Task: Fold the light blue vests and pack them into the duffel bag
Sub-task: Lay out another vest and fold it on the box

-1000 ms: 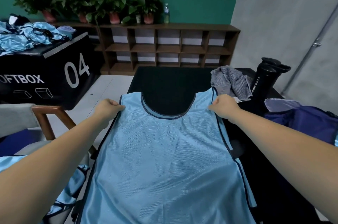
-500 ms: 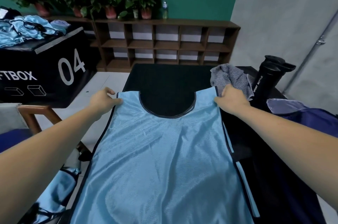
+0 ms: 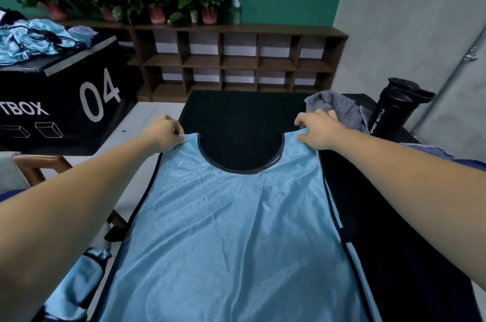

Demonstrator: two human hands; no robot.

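Light blue mesh vest w/ dark trim [image 3: 236,229] lies spread flat on black padded surface [image 3: 244,111], neck hole at 12 o'clock. Left hand [image 3: 164,133] pinches its 10 o'clock shoulder strap; right hand [image 3: 317,129] grips the 2 o'clock one. Step: laying out, pre-fold. Next prob. needs shoulders carried toward 6 o'clock hem, edges aligned.

Light blue vest [image 3: 231,229] of fine mesh cloth with slight sheen, black table [image 3: 236,111] cover matt and rough, grey towel [image 3: 339,108] soft ribbed cloth, sport bottle [image 3: 391,114] black plastic, shelf [image 3: 236,58] brown wood.
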